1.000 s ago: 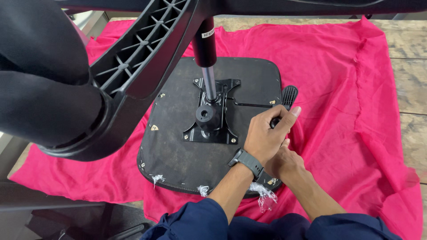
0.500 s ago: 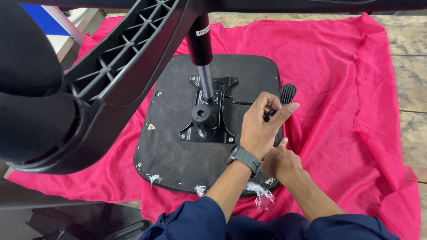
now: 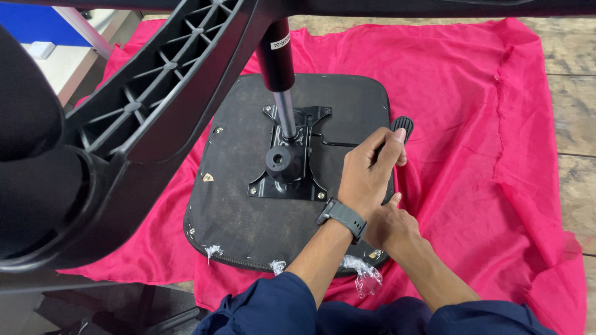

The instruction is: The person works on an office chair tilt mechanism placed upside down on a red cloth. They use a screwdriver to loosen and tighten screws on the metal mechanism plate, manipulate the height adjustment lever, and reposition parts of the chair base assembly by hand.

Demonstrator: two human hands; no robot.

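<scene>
An upturned black chair seat lies on a red cloth. A black metal mechanism plate is bolted to its middle, and a gas cylinder rises from it. My left hand, with a dark watch on the wrist, is curled around the adjustment lever, its forefinger reaching the lever's black paddle. Just below it, my right hand holds the seat's right edge with the thumb on top. Its fingers are hidden.
The chair's black star base and a castor loom large at the left, attached to the cylinder. Torn plastic wrap clings to the seat's near edge. Wooden floor boards show at the right, and pale furniture at the upper left.
My left hand has slid a little along the lever toward its paddle. The right hand stays at the seat edge. The base and castor sit further left in view.
</scene>
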